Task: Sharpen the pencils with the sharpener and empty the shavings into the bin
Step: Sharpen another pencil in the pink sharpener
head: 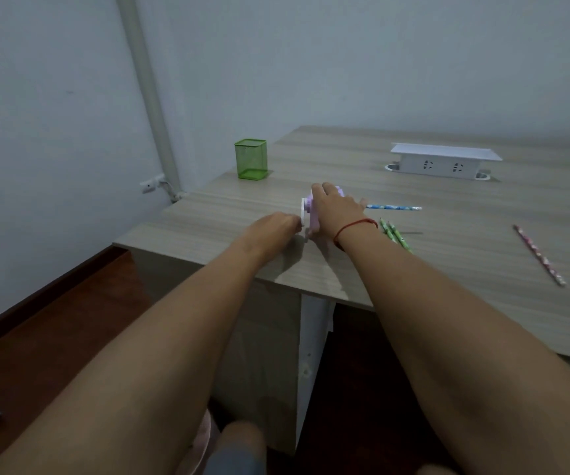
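Observation:
A small purple sharpener (312, 217) with a white crank on its left side stands on the wooden desk (448, 255). My right hand (336, 209) lies over its top and grips it. My left hand (276, 228) is closed on the white crank handle (303, 214). A blue pencil (393, 207) lies level behind my right hand, its left end hidden, pointing into the sharpener. Two green pencils (395, 234) lie beside my right wrist. A pink pencil (539, 254) lies far right.
A green mesh pen cup (251, 159) stands at the desk's back left corner. A white socket box (443, 161) with a raised lid sits at the back. The desk's left and front edges are close to my arms; red-brown floor lies below.

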